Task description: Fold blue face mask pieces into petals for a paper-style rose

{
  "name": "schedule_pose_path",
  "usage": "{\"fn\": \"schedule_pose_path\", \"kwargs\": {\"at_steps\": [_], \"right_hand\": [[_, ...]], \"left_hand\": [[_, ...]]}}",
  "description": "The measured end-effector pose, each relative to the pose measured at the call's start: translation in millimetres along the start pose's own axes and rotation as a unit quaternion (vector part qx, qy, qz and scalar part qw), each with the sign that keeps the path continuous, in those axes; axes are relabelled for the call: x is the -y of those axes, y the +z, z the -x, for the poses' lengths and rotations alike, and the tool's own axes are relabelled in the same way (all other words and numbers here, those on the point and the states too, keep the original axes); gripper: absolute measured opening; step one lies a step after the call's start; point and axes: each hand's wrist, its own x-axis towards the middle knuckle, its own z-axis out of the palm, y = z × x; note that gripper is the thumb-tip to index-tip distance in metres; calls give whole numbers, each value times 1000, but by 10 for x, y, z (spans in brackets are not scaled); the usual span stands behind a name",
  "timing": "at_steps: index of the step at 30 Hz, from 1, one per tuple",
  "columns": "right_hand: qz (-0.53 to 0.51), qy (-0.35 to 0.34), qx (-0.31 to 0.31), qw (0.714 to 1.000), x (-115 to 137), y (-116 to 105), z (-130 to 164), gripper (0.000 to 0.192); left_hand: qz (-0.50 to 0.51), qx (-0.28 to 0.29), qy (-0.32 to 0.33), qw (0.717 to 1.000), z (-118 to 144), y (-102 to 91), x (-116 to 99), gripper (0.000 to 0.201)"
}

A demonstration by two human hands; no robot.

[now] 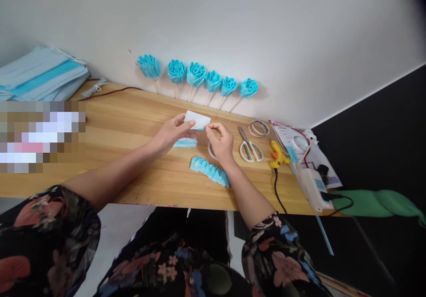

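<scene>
A small rectangle of face mask fabric [197, 120], white with a blue lower edge, is held up over the table between both hands. My left hand [178, 130] grips its left side with the thumb on top and fingers beneath. The thumb and forefinger of my right hand [220, 139] pinch its lower right corner. Under my left hand lies a stack of blue fabric pieces [185, 143]. Nearer to me, a row of folded blue petals [210, 171] lies overlapping on the wood. A roll of tape [211, 150] is partly hidden behind my right hand.
Several blue fabric roses [196, 74] on sticks lean against the wall. White-handled scissors [250, 148], another ring of tape [258, 128], a yellow glue gun [278, 153] and a power strip [316, 188] sit to the right. Face masks [43, 75] are piled at the far left.
</scene>
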Motion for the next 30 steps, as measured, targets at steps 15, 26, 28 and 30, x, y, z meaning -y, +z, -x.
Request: {"fn": "schedule_pose_path", "kwargs": {"at_steps": [15, 26, 28, 30], "right_hand": [[-119, 57, 54, 990, -116, 56, 3, 53], [-87, 83, 85, 989, -79, 28, 1, 26], [-116, 85, 69, 987, -98, 36, 2, 27], [-139, 82, 62, 985, -113, 51, 7, 27]], "left_hand": [[-109, -78, 57, 989, -4, 10, -17, 36], [-69, -57, 85, 992, 53, 69, -91, 54], [0, -29, 45, 999, 54, 83, -93, 51], [28, -6, -10, 1000, 57, 98, -74, 34]]}}
